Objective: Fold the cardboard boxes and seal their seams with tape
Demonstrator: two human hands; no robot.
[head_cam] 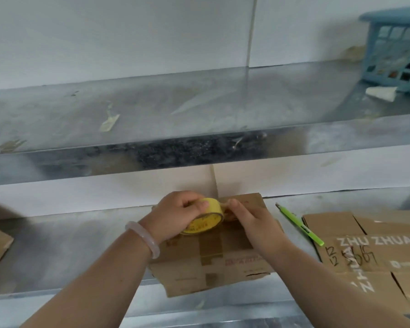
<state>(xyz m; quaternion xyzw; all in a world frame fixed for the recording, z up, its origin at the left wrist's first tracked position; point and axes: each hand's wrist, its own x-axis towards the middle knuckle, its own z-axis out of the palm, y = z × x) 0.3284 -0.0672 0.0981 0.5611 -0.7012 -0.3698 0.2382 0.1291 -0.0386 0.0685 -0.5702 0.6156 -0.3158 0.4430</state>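
Two hazards, my judgement: a strip pulled skew would miss the centre seam of the cardboard box; a slack end could fold back and stick to itself. Grip: left hand holds the yellow tape roll; right hand pinches its free end just beside. Roll over the box's far half, box on the steel table

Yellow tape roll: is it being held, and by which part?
The left hand grips the tape roll around its outer rim; the right hand pinches the tape end pulled from it.
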